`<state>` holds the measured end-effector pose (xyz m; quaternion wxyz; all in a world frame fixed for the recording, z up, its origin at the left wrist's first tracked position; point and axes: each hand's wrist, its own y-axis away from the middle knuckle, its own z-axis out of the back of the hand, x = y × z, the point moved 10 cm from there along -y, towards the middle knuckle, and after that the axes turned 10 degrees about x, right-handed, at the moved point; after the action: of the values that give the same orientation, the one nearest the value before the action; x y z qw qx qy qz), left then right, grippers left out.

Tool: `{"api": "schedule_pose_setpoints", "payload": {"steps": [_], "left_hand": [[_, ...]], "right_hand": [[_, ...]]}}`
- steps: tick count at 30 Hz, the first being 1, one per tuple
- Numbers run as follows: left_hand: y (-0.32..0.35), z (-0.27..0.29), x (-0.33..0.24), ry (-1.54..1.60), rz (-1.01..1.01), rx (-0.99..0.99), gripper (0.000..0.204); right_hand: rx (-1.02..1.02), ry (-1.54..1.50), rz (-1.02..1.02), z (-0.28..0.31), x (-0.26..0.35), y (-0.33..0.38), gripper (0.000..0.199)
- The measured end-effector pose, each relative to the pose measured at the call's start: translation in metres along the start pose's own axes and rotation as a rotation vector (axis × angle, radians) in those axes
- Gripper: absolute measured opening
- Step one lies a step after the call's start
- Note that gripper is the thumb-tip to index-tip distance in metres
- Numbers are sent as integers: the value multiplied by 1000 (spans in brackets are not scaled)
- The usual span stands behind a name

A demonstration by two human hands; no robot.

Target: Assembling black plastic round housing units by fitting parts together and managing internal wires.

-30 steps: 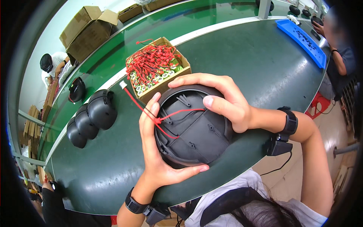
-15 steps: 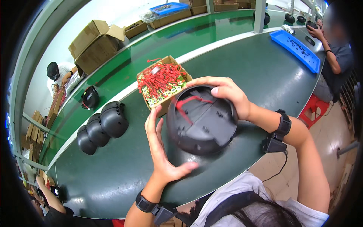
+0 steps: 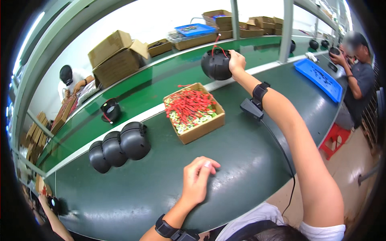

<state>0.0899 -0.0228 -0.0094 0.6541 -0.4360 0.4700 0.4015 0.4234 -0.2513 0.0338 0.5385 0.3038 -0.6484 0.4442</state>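
Note:
My right hand (image 3: 237, 62) reaches far out and grips a round black plastic housing (image 3: 216, 66) by its right side. Red wires stick up from the top of this housing, which is above the green conveyor belt. My left hand (image 3: 196, 178) is over the near part of the table, its fingers curled in with nothing visible in them. Between the hands stands an open cardboard box (image 3: 203, 132) full of red wires (image 3: 189, 105) with small pale round parts on them. Three black domed shells (image 3: 135, 141) sit in a row to the left.
On the green belt (image 3: 161, 82) lies another black housing (image 3: 110, 110) with a red wire. A blue tray (image 3: 319, 80) of small dark parts is at the right, near a person (image 3: 360, 76) holding a black part. Cardboard boxes (image 3: 116, 60) stand beyond the belt. Metal posts (image 3: 286, 32) rise alongside.
My right hand has carried the black housing up and away from me to the belt. My left hand has come off it, dropped nearer and curled its fingers. The view has shifted.

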Motion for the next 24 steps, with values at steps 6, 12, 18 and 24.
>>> {"api": "schedule_pose_setpoints", "payload": {"steps": [6, 12, 18, 24], "left_hand": [[0, 0, -12, -162, -68, 22, 29], [-2, -7, -21, -232, -139, 95, 24], [0, -7, -16, -252, -124, 99, 26], [-3, -6, -16, -251, -139, 85, 26]], "right_hand": [[-52, 162, -26, -48, -36, -15, 35], [12, 174, 98, -94, -35, -33, 38], [265, 343, 101, -111, -41, -53, 55], [150, 375, 727, -118, 103, -18, 50]]}}
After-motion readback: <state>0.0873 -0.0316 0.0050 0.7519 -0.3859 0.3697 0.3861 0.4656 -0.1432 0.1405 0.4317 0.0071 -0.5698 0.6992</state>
